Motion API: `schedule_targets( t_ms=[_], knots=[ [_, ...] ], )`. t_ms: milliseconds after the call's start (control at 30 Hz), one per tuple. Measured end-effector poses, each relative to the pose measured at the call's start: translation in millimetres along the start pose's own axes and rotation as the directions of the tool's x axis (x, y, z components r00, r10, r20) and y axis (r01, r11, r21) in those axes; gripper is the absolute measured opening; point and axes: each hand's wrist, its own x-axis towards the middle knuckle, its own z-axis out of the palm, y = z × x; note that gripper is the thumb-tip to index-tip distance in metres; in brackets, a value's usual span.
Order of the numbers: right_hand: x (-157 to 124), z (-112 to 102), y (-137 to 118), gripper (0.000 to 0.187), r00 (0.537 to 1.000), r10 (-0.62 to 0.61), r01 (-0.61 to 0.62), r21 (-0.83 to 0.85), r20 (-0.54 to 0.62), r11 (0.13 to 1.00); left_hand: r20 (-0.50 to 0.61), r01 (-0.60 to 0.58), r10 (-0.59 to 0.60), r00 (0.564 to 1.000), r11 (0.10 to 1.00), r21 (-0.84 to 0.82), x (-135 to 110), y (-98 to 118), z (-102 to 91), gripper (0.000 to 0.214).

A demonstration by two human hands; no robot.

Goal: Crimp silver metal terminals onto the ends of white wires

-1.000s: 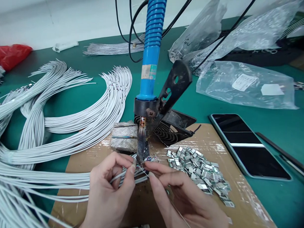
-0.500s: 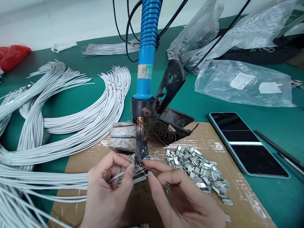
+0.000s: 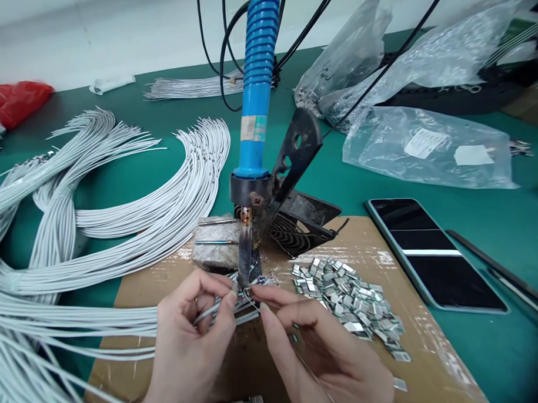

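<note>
View shifted slightly; below one iron (image 3: 256, 89), left hand (image 3: 192, 337) pinches one cable (image 3: 207, 313), right hand (image 3: 328, 344) one wire (image 3: 318, 381).

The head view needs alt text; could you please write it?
A person's left hand pinches a white cable and the right hand holds solder wire at a tip-down blue soldering iron. White cable bundles lie left; metal connectors and a smartphone lie right.

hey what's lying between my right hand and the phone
In the head view, a pile of small metal pieces lies between your right hand and the phone, on brown board.
</note>
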Motion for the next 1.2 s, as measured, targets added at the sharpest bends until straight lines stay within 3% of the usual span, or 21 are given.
schedule_targets(
  t_ms=[400,1200],
  knots=[
    [-3.1,4.1,-1.8,0.02,0.999,0.036,-0.035,0.023,-0.035,0.999,-0.019,-0.016,0.016,1.0,0.999,-0.028,-0.1,2.6,2.4,0.014],
    [-4.5,6.4,0.0,0.02,0.998,-0.013,0.013,0.001,-0.056,1.0,-0.063,0.013,-0.018,0.998,0.997,-0.077,-1.3,2.6,4.9,0.013]
  ],
)
